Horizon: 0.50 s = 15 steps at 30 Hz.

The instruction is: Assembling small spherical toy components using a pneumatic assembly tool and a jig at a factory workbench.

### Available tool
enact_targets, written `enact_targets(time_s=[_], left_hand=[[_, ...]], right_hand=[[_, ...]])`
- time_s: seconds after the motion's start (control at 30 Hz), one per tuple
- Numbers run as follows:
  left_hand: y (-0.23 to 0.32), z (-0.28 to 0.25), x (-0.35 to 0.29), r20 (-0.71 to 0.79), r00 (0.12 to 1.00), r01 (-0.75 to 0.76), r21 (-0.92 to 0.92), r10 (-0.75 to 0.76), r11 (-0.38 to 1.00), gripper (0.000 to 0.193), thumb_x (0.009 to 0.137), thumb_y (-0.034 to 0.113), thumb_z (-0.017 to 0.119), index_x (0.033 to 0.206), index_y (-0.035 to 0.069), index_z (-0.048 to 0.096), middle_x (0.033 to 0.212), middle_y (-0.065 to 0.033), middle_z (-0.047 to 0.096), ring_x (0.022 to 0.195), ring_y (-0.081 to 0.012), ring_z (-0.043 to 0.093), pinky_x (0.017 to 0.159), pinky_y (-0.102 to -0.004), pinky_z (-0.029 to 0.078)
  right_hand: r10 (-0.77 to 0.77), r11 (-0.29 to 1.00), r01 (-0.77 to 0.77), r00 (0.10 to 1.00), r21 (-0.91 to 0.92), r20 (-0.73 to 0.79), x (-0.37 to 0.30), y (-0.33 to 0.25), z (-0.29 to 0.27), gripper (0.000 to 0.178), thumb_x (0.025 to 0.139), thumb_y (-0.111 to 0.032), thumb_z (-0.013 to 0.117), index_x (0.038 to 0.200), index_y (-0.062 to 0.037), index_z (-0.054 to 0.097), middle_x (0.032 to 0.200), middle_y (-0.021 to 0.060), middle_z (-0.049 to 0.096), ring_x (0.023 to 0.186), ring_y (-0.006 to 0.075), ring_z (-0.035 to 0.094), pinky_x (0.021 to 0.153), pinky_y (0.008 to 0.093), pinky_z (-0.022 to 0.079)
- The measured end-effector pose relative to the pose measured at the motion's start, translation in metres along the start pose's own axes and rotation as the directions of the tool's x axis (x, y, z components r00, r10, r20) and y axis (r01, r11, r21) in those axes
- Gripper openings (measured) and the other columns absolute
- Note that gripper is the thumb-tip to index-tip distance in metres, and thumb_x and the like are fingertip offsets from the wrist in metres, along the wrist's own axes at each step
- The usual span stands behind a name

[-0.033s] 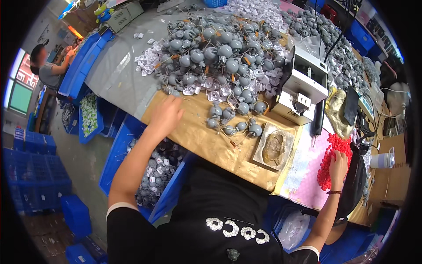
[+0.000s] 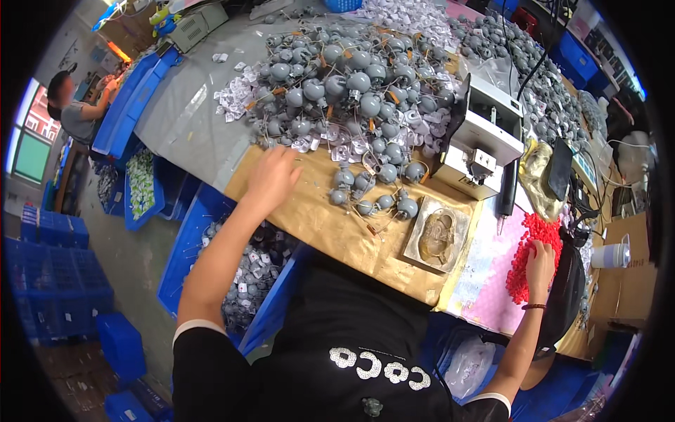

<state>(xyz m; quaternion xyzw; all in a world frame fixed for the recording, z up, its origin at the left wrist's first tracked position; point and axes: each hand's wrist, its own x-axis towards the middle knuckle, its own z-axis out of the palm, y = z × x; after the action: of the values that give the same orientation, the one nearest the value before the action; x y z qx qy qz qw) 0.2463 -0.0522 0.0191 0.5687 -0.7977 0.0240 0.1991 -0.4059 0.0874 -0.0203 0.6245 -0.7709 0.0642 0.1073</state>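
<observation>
My left hand (image 2: 274,181) lies over the gold-brown work surface at the near left edge of a large heap of grey balls with wires (image 2: 358,81). Its fingers curl together, and whatever they may grip is hidden. On the right, my right hand (image 2: 541,266) dips its bent fingertips into a pile of small red pieces (image 2: 522,261). A single piece between them cannot be made out. Between the hands, a square metal mould block (image 2: 436,234) with a rounded hollow rests on the surface. Several loose grey balls (image 2: 364,181) with wires lie left of it.
A white and black machine (image 2: 485,133) stands behind the mould block, with a black pen-like tool (image 2: 508,190) beside it. White printed pieces (image 2: 235,95) lie around the heap. A blue bin (image 2: 184,257) of grey parts sits below the table's left edge. Another person (image 2: 74,112) works at far left.
My left hand has shifted slightly right and turned a little. A grey ball at its fingertips no longer shows. My right hand stays nearly still in the red pieces.
</observation>
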Motion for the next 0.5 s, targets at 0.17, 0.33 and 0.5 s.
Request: enact_targets(time_s=[0.17, 0.33, 0.5], left_hand=[[0.006, 0.054, 0.045, -0.134, 0.991, -0.006, 0.031, 0.01, 0.999, 0.024, 0.081, 0.011, 0.074, 0.102, 0.007, 0.065, 0.097, -0.0113, 0.063, 0.099, -0.033, 0.061, 0.079, -0.0468, 0.053], [0.016, 0.045, 0.032, -0.08, 0.996, -0.047, -0.073, 0.041, 0.996, 0.022, 0.08, 0.008, 0.072, 0.1, 0.006, 0.064, 0.097, -0.0115, 0.062, 0.097, -0.0339, 0.06, 0.082, -0.0466, 0.051], [0.012, 0.023, -0.035, 0.202, 0.978, -0.008, -0.197, 0.049, 0.98, 0.029, 0.081, 0.009, 0.074, 0.109, 0.004, 0.066, 0.099, -0.0136, 0.061, 0.1, -0.0357, 0.059, 0.088, -0.0456, 0.05]], right_hand=[[-0.023, 0.999, 0.024, 1.0, 0.024, -0.02, 0.002, 0.019, 0.018, 0.015, 0.091, -0.009, 0.066, 0.105, -0.0046, 0.071, 0.099, 0.0163, 0.063, 0.099, 0.0361, 0.06, 0.087, 0.0453, 0.05], [-0.022, 1.0, 0.022, 0.999, 0.005, -0.03, -0.002, 0.025, 0.022, 0.011, 0.09, -0.009, 0.066, 0.098, -0.0024, 0.07, 0.094, 0.0157, 0.063, 0.094, 0.0357, 0.061, 0.084, 0.0449, 0.051], [-0.02, 0.996, 0.019, 1.0, 0.089, 0.006, -0.001, 0.017, 0.017, 0.01, 0.09, -0.007, 0.066, 0.094, 0.0004, 0.071, 0.094, 0.0181, 0.065, 0.093, 0.0371, 0.063, 0.083, 0.0456, 0.052]])
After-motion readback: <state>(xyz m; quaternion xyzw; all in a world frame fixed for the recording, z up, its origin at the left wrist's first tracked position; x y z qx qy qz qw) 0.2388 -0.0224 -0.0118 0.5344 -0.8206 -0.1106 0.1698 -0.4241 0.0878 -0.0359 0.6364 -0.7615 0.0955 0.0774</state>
